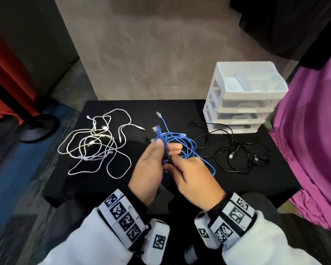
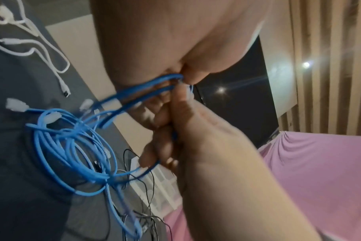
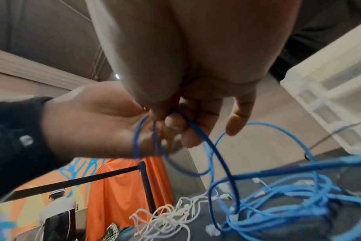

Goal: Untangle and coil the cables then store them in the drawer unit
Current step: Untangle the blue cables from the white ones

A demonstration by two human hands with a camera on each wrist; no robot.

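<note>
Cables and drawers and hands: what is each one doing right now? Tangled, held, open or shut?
Blue cables: tangled, partly lifted, held by both hands.
White cables: tangled, lying loose on the table.
Black cables: tangled, lying by the drawer unit.
Drawer unit: upright, all drawers shut.
Left hand: pinching blue strands.
Right hand: pinching blue strands.

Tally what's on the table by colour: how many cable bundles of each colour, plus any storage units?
White cable bundle: 1
Blue cable bundle, held by both hands: 1
Black cable bundle: 1
White drawer unit: 1
Total: 4
</note>
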